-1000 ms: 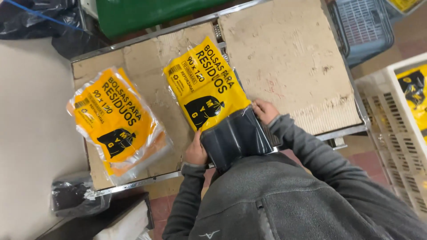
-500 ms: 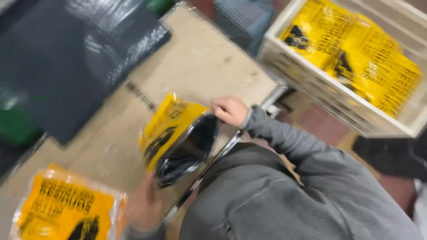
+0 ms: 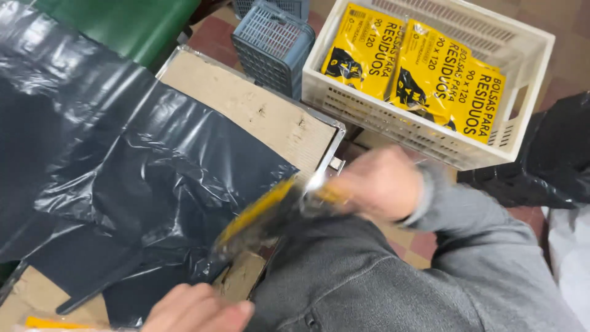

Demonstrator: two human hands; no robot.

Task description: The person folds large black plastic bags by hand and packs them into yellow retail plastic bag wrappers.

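Gripping a yellow pack (image 3: 264,212) w/ right hand (image 3: 378,184), blurred, fingers clamped on its end, over the table's near edge. Left hand (image 3: 196,310) lying at bottom, grip unclear. Black sheet (image 3: 123,178) covering table (image 3: 270,117); crate (image 3: 430,132) w/ yellow packs beyond far corner.

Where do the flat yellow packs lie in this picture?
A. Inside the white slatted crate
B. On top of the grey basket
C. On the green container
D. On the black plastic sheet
A: the yellow packs lie side by side inside the white slatted crate, beside the grey basket.
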